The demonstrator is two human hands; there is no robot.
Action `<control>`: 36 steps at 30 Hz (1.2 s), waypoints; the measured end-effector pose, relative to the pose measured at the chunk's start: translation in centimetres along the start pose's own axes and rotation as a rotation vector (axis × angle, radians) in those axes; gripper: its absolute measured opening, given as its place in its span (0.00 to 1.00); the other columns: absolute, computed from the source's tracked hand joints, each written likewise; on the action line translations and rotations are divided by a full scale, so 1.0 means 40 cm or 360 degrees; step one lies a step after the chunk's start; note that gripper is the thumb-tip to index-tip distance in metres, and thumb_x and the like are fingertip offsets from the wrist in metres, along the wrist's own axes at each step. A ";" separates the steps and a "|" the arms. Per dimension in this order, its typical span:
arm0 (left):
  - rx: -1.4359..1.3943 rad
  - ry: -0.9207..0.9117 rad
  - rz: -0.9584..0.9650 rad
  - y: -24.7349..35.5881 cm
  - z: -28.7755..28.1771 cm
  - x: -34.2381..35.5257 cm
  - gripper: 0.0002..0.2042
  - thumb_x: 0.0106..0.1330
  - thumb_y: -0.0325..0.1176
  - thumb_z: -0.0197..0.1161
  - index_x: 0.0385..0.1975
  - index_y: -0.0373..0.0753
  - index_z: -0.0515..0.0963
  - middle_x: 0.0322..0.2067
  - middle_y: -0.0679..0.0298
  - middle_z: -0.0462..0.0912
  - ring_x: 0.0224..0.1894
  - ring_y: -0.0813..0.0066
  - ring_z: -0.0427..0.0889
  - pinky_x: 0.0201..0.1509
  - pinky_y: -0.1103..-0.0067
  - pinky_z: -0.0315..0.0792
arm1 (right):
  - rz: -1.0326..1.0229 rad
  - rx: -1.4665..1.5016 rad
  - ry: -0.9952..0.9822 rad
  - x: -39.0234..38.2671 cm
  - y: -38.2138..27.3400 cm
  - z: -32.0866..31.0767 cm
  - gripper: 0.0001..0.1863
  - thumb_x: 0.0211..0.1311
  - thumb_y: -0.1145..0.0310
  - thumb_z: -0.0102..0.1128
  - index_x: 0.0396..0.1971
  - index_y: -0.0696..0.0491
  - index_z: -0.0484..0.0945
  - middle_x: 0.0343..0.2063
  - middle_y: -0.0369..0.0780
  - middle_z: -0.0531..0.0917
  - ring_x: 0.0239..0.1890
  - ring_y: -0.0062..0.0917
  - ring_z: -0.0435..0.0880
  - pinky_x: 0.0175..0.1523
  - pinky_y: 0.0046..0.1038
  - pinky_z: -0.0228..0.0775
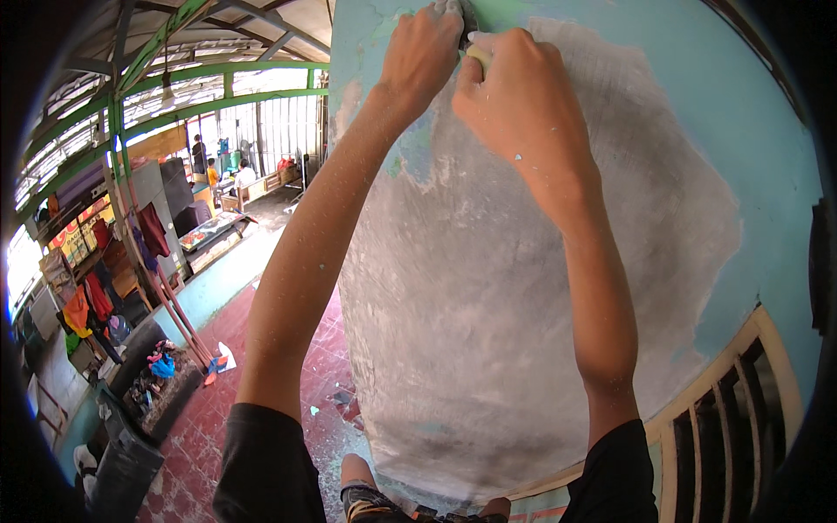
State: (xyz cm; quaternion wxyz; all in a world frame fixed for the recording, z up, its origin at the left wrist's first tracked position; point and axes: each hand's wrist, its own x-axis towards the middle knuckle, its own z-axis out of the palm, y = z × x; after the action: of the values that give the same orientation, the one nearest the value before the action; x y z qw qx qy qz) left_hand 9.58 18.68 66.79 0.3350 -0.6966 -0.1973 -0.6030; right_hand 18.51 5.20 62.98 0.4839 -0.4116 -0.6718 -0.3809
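Observation:
Both my arms reach up to a wall [471, 261] with pale blue-green paint around a large bare grey patch. My right hand [532, 105] is closed around the pale yellow handle [478, 57] of a tool that looks like a scraper. Close beside it, my left hand [425, 52] presses its bent fingers on the tool's dark grey end [469, 22], high on the wall. That end is partly hidden by my fingers. Small paint flakes stick to my right hand and forearms.
At lower right is a window frame [772, 366] with dark bars. Paint flakes lie on the red tiled floor [209, 418] below left. Beyond a low wall [214, 301], clothes [96, 296] hang by pink poles [170, 305]. People [244, 174] are in the background.

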 end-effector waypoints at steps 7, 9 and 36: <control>0.0185 0.0122 0.0048 -0.035 0.010 0.023 0.14 0.52 0.24 0.57 0.38 0.25 0.71 0.34 0.46 0.77 0.34 0.49 0.78 0.36 0.62 0.73 | 0.0016 0.0071 -0.0086 0.049 -0.017 -0.029 0.11 0.54 0.75 0.51 0.28 0.68 0.80 0.29 0.60 0.81 0.32 0.54 0.81 0.38 0.39 0.76; 0.0224 0.0161 0.0034 -0.035 0.030 0.018 0.15 0.54 0.26 0.56 0.41 0.24 0.71 0.35 0.46 0.78 0.36 0.49 0.78 0.37 0.62 0.73 | -0.0123 -0.0028 -0.0001 0.043 0.039 0.011 0.08 0.57 0.73 0.54 0.27 0.62 0.80 0.21 0.53 0.80 0.23 0.45 0.80 0.31 0.35 0.74; 0.0199 0.0051 0.0032 -0.049 0.027 0.012 0.16 0.62 0.35 0.52 0.42 0.28 0.71 0.37 0.44 0.76 0.39 0.47 0.74 0.41 0.60 0.70 | -0.0058 -0.0115 0.0085 0.045 -0.015 0.005 0.09 0.54 0.74 0.55 0.26 0.65 0.80 0.26 0.56 0.82 0.29 0.47 0.84 0.38 0.36 0.78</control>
State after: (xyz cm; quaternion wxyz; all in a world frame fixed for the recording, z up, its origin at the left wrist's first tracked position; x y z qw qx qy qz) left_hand 9.11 20.76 67.66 0.3870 -0.6666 -0.2221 -0.5971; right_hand 17.54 5.48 64.59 0.4796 -0.4060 -0.6518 -0.4245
